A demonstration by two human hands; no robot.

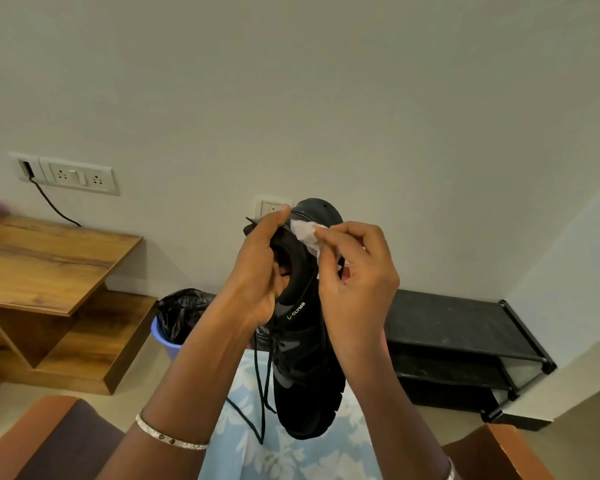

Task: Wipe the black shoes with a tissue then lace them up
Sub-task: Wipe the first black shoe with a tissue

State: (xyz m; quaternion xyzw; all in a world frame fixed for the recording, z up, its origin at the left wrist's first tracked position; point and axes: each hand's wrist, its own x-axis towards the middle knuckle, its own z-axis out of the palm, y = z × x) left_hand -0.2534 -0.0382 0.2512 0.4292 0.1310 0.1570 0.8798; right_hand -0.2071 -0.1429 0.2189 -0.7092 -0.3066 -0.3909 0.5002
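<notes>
We held the black shoe (305, 358) up in front of us, heel at twelve o'clock and toe at six, its treaded sole turned toward three o'clock. Our left hand (257, 271) gripped it at the collar from the nine o'clock side, fingers curled into the opening and the thumb lying up along the heel. Our right hand (357, 282) came in from three o'clock, thumb and forefinger pinching a crumpled white tissue (307, 233) that touched the back of the heel; its other fingers were loosely bent. The laces (261, 393) hung loose toward six o'clock, over the pale blue flowered cloth (243, 438) on our lap. A silver bangle (167, 436) sat on the left wrist. From the shoe, a wooden desk (42, 265) stood at nine o'clock, a blue bin (163, 337) with a black liner lay near at eight, and a black shoe rack (447, 327) stood at four. A socket panel (80, 176) was on the wall at ten o'clock.
</notes>
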